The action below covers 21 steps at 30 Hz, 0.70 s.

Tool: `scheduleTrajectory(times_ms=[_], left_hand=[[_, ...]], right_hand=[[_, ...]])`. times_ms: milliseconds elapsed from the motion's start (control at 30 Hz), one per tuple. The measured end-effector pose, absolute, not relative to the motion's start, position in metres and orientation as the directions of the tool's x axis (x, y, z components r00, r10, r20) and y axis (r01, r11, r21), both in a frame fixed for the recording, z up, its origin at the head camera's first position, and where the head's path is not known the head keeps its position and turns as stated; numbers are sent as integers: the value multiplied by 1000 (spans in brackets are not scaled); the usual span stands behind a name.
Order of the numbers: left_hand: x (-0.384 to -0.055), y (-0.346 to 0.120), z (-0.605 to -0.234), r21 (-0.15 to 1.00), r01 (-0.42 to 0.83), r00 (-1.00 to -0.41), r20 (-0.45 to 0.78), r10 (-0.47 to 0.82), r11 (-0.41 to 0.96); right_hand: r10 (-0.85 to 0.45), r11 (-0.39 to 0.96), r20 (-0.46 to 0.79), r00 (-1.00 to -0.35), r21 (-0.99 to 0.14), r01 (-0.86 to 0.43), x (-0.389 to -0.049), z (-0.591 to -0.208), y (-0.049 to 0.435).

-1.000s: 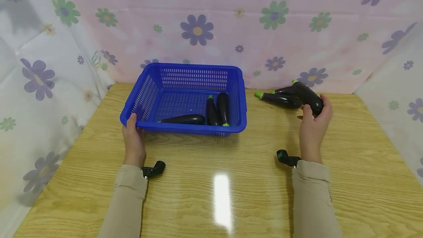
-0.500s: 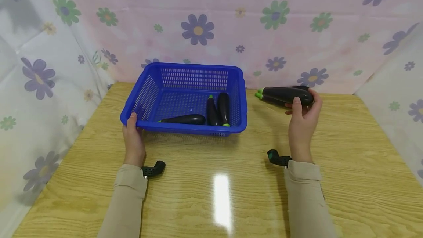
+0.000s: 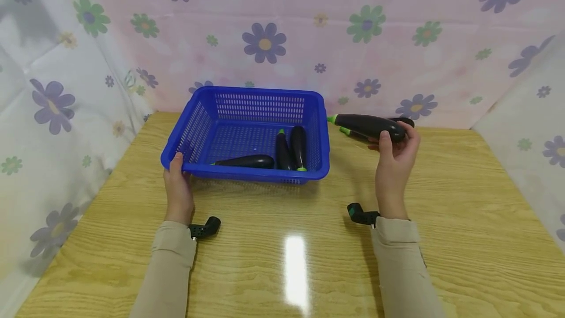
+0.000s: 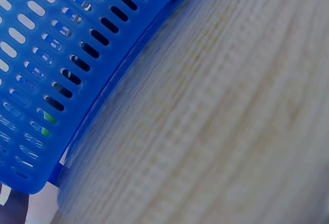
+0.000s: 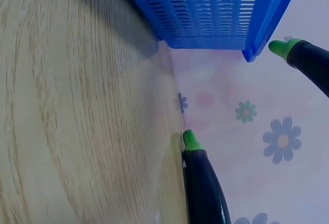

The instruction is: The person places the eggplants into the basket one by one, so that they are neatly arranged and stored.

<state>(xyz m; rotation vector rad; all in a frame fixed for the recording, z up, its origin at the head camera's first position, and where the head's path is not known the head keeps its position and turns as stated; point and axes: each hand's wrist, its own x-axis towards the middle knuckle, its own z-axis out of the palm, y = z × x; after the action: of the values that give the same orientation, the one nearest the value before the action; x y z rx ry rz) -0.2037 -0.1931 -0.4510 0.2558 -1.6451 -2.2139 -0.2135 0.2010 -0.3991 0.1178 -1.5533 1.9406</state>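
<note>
My left hand (image 3: 178, 190) grips the near left corner of a blue plastic basket (image 3: 260, 172), thumb over the rim. Inside the basket lie three dark eggplants: one along the near wall (image 3: 247, 161), a slim one (image 3: 284, 151) and a thicker one (image 3: 298, 144) toward the right. My right hand (image 3: 396, 171) holds another eggplant (image 3: 366, 124) by its fat end, its green stem pointing left at the basket's right rim. Behind and below it, two more eggplants lie on the table, mostly covered; one's green tip (image 5: 190, 141) shows in the right wrist view.
The wood-grain table (image 3: 247, 269) runs up to a flowered pink cloth backdrop (image 3: 300, 23). A white flowered cloth (image 3: 53, 161) hangs on the left, another on the right. Black cameras (image 3: 207, 228) sit on both wrists.
The right hand has moved left with its eggplant, which has swung from slanting to nearly level, stem leftward, and reached the basket's right side. The left hand and basket have stayed put.
</note>
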Motion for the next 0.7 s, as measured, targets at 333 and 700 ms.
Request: scheduleTrajectory(times_ms=[333, 700], left_hand=[[-204, -196, -449, 940, 197, -909, 69, -410, -279], [-204, -194, -450, 954, 154, -918, 42, -394, -258]], right_hand=[[342, -77, 483, -806, -840, -537, -206, -385, 176], [268, 64, 450, -852, -891, -450, -200, -386, 156]])
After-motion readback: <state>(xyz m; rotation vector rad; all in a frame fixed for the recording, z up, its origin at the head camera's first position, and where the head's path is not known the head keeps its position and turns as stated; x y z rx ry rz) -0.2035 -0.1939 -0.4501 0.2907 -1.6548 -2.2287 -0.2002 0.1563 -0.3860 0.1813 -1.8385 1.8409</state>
